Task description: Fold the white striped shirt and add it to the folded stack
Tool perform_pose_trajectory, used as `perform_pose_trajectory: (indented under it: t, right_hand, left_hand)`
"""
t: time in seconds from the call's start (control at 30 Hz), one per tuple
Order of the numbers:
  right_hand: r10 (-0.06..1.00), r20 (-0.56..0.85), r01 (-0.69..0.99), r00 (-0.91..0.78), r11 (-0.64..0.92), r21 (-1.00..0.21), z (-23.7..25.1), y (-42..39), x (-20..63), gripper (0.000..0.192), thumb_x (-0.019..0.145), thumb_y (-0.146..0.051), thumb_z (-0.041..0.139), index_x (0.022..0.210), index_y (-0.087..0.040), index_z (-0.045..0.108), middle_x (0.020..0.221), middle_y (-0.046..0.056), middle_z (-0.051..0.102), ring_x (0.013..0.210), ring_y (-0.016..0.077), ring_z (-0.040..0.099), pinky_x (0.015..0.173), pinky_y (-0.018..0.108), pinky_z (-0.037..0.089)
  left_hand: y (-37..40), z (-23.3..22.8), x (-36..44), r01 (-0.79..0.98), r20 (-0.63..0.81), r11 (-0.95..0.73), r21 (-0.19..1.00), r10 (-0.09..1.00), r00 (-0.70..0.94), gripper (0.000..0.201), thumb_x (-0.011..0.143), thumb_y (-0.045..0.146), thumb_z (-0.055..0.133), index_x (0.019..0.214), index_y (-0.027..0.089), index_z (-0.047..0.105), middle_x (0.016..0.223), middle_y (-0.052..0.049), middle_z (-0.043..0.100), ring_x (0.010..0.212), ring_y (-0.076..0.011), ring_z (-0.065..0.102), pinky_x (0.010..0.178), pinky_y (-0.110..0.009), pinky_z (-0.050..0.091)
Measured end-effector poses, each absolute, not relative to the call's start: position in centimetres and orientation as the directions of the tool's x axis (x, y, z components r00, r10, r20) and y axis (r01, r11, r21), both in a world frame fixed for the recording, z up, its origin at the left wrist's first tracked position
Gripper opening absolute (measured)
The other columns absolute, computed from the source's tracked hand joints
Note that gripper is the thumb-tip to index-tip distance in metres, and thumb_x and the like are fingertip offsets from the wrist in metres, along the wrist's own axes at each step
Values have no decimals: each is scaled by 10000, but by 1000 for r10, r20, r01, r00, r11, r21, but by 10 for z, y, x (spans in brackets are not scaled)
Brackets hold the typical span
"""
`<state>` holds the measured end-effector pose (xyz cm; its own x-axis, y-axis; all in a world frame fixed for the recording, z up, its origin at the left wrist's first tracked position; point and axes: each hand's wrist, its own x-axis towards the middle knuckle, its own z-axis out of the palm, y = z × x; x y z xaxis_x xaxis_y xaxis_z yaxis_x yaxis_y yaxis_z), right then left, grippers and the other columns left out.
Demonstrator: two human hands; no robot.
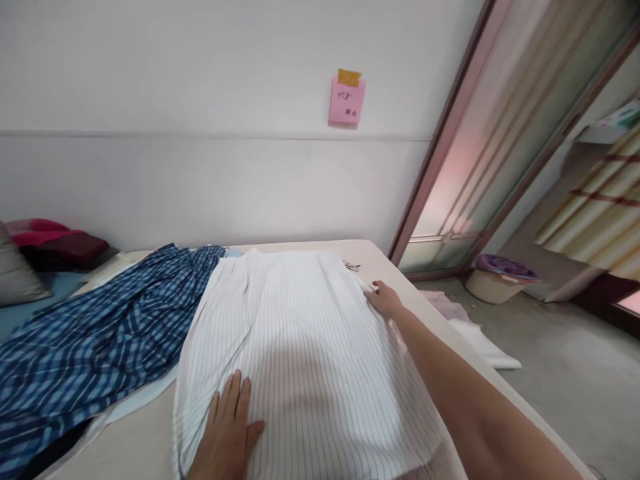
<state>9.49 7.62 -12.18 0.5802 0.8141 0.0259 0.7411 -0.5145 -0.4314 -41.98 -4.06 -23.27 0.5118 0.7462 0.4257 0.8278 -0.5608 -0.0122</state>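
A white garment with thin dark stripes [300, 320], perhaps a shirt, lies spread over the bed in front of me. A fold runs down its left side. My left hand [227, 427] rests flat on its near left part, fingers stretched out and close together. At the far right edge, my right hand [384, 298] has its fingers curled around a bit of the white cloth. Left of the striped garment is a crumpled blue plaid garment [125, 327], close beside it.
Behind the bed [367, 257] stands a white wall with a pink note [347, 100]. Small dark wire-like item [351, 266] lies near the far right corner. A grey pillow [17, 270] is at left. On the floor at right are a bin [495, 285] and white material [485, 345].
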Motion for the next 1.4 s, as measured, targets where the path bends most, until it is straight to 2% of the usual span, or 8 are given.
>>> perform_pose_trajectory:
  t: [0.17,0.33,0.5,0.7,0.83,0.97,1.2,1.4]
  right_hand:
    - [726,58,663,685,-589,-462,-135,90,103,316,900,-371,537,1006,-166,753,995,136,730,925,254,653,769,313,455]
    - [490,167,508,856,-733,-452,-113,25,144,448,955,-302,352,1118,-66,697,1065,245,688,961,308,628,763,362,435]
    - [480,157,493,863,-735,-465,-106,-49,161,318,892,-293,482,971,-109,728,964,188,712,920,292,636,784,349,438]
    - [352,103,356,930,-796,-490,-128,-109,140,522,960,-514,389,984,-97,702,906,225,716,824,316,662,680,368,453]
    - [469,-62,382,881,-783,-491,-138,-120,106,580,814,-714,575,907,-152,688,870,179,730,835,323,685,678,363,469]
    - [564,-114,463,818,-763,-450,-136,-114,74,479,808,-569,659,1046,-153,650,1025,165,730,974,312,689,745,346,482]
    - [657,-9,646,754,-743,-174,-132,-131,79,338,993,-344,377,1216,-146,535,1059,194,694,993,332,680,800,418,473]
    - [544,-44,521,838,-821,-233,-134,-144,80,454,994,-457,364,1263,-123,511,1087,230,685,1045,366,674,826,446,487]
  left_hand:
    - [-43,-220,-418,835,398,-550,-25,760,514,675,978,399,468,1573,130,296,1642,-207,296,1524,-344,276,1182,-574,321]
    - [-46,-211,-413,834,403,-551,-20,759,511,631,999,420,432,1529,83,372,1631,-229,307,1522,-357,270,1169,-577,335]
    - [-46,-206,-411,842,370,-539,6,784,499,614,1003,448,412,1492,79,444,1609,-233,350,1511,-366,290,1163,-589,327]
    - [-45,-201,-411,844,329,-537,17,800,502,638,1000,468,365,1473,51,460,1608,-247,342,1508,-383,283,1161,-598,311]
    - [-43,-202,-411,842,322,-539,20,801,505,641,1005,459,335,1452,23,478,1597,-271,343,1489,-409,300,1143,-617,314]
    - [-42,-200,-410,843,321,-538,11,800,507,637,1014,459,326,1444,18,491,1588,-274,355,1477,-417,315,1131,-619,325]
    - [-47,-188,-407,862,238,-507,26,840,487,658,1011,472,332,1482,31,457,1607,-253,337,1495,-397,297,1161,-591,294]
    - [-46,-179,-408,865,183,-500,48,855,484,633,1009,451,359,1492,51,442,1618,-240,325,1496,-391,296,1154,-597,294]
